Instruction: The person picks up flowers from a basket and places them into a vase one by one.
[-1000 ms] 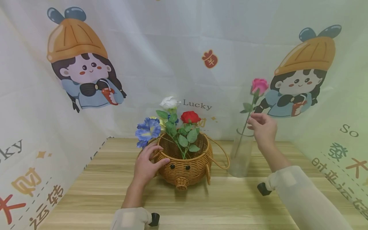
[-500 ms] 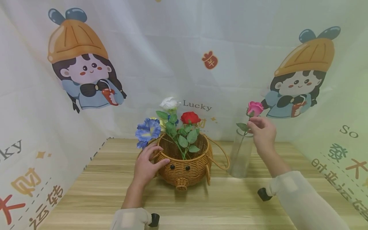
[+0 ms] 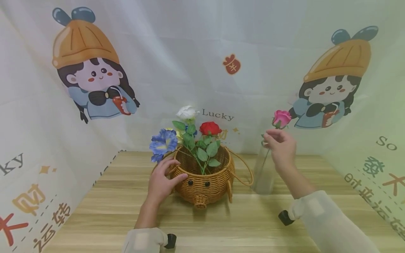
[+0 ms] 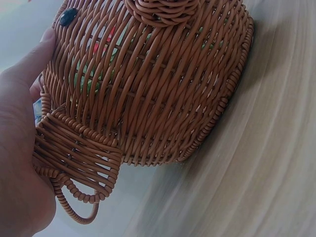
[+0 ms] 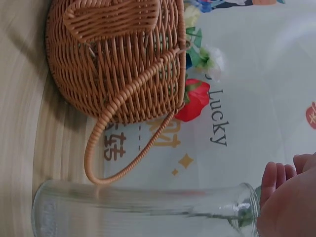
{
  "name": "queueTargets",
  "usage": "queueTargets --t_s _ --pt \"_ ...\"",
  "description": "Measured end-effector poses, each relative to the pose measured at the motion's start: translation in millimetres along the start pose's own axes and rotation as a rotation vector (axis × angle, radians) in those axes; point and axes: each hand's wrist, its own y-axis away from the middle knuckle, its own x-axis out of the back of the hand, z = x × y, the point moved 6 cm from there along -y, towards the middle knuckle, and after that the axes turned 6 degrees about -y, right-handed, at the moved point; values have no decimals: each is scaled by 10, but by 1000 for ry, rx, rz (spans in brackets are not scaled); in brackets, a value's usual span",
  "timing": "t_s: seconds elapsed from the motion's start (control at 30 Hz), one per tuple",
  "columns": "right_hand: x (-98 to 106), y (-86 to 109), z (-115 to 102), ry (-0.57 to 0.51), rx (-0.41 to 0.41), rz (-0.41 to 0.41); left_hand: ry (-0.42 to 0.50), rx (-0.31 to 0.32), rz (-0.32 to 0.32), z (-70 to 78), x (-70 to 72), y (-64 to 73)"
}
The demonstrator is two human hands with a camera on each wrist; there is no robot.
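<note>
My left hand [image 3: 161, 179] holds the side of a brown wicker basket [image 3: 202, 193] with black button eyes and a snout. In the left wrist view its thumb [image 4: 37, 57] lies along the weave beside an eye. A pink rose [image 3: 281, 118] stands in a clear glass vase [image 3: 264, 179], its bloom above the mouth and its stem inside. My right hand [image 3: 281, 146] is at the vase's mouth, bent fingertips by a leaf below the bloom. I cannot tell whether they pinch it. The right wrist view shows those fingers [image 5: 279, 177] beside the vase rim.
The basket holds a red rose [image 3: 210, 128], a white rose [image 3: 187, 112] and a blue flower [image 3: 163, 141]. Its looped handle [image 3: 245, 172] sticks out toward the vase. A printed cloth [image 3: 177, 63] hangs behind the wooden table [image 3: 246, 225].
The pink rose has gone down into the vase with my right hand. The hand has since moved slightly left while the bloom stays nearly in place. My left hand has not moved.
</note>
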Motion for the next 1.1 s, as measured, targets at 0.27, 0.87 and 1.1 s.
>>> queueTargets --t_s 0.27,0.87,1.1 --pt "-233 94 60 4 -35 -57 8 2 4 8 -1 -2" --pt "-1000 401 345 -15 -222 -236 11 7 -1 12 -5 -5" --pt "-1243 483 363 -55 -323 -276 16 13 -3 11 -5 -10"
